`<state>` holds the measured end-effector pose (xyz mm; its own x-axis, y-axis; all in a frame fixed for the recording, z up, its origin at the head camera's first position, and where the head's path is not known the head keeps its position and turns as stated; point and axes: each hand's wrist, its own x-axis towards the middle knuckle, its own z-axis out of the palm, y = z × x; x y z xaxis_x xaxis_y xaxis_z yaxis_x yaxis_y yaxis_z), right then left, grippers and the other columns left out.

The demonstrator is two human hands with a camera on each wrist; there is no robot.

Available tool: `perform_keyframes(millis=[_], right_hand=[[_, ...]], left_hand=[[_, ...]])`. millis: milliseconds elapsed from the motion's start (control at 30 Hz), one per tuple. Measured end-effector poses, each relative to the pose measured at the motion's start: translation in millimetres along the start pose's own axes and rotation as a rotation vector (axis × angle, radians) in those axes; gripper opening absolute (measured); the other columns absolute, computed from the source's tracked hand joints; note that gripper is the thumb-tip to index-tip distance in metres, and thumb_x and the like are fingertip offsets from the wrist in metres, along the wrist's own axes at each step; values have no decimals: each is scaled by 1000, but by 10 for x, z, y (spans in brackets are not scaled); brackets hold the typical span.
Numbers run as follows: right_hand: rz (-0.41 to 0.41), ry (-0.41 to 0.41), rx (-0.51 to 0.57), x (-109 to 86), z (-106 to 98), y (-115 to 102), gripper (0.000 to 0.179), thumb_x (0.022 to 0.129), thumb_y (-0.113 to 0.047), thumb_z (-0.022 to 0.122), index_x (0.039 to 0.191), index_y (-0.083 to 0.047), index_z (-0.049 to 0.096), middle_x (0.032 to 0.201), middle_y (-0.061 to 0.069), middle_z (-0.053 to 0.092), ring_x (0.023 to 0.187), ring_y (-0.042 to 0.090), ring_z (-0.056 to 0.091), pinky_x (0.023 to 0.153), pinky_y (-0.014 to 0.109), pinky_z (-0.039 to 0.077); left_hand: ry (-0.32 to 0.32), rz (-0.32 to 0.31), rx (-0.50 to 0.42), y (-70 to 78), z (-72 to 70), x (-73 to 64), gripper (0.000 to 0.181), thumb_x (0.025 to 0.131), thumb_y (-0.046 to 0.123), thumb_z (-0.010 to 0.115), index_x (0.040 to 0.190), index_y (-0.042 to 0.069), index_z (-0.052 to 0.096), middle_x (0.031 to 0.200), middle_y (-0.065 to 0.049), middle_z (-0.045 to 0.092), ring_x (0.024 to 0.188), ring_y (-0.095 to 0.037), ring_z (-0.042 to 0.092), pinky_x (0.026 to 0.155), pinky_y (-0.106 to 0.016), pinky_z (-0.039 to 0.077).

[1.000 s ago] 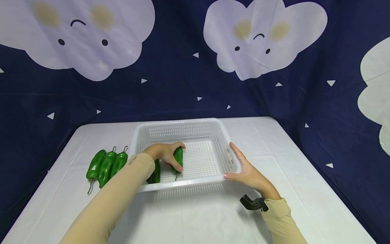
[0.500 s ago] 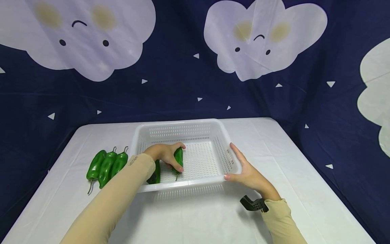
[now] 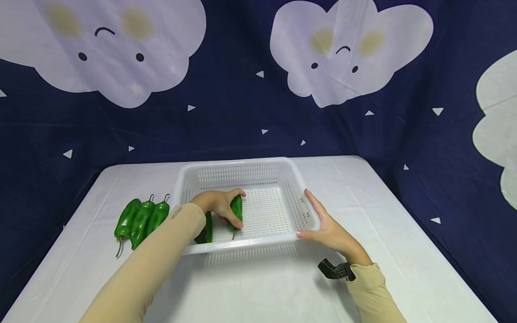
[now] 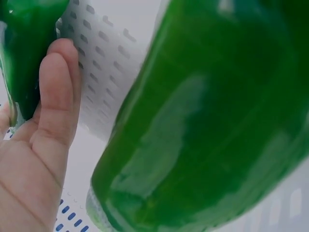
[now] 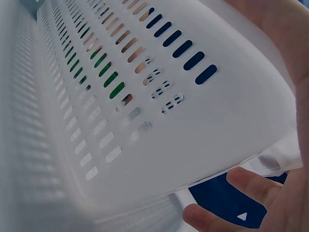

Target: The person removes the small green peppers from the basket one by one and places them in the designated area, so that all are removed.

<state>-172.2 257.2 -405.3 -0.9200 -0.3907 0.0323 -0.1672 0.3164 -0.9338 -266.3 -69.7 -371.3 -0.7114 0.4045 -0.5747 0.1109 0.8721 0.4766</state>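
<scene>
Left hand (image 3: 220,206), centre of the head view, grasps a green pepper (image 3: 237,204) inside the white basket (image 3: 250,241), thumb on the near end, fingers at the far end. Second pepper (image 3: 208,228) also in the basket, left of that hand, partly behind the sleeve; a pepper fills the right of the left wrist view. Right hand (image 3: 333,231), right of centre, grips the basket's near right corner, thumb on front rim, fingers along the side wall. Writing: small dark lettering (image 3: 176,212) on the left beige sleeve (image 3: 141,264) cuff, looks like "LetsSlim", too soft to be sure. Black band (image 3: 337,269) on right wrist. Three peppers (image 3: 141,223) side by side on the white tablecloth (image 3: 250,287), left of frame. Navy backdrop (image 3: 234,134) behind, with clouds (image 3: 351,49).
</scene>
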Motion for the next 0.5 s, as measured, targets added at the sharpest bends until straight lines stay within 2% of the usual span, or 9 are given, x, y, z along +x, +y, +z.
perform_keyframes(millis=[167,400,500], right_hand=[[3,-4,16,-3,3,-14,113,81,-17,81,160,-32,2,166,19,9,142,47,32,109,52,36],[3,-6,15,-5,0,-9,113,82,-17,81,160,-32,2,166,18,10,143,46,32,105,32,41],[0,-7,18,-4,1,-4,113,82,-17,81,160,-32,2,166,18,9,142,46,33,107,38,40]], left_hand=[[0,8,-11,9,1,-5,105,72,47,88,153,34,22,134,-10,49,87,-14,66,101,-40,43],[0,11,-12,16,2,-10,105,71,45,88,153,33,22,135,-10,48,89,-14,65,101,-40,43],[-1,15,-10,15,1,-12,105,71,45,88,153,34,22,136,-10,47,89,-14,64,100,-38,44]])
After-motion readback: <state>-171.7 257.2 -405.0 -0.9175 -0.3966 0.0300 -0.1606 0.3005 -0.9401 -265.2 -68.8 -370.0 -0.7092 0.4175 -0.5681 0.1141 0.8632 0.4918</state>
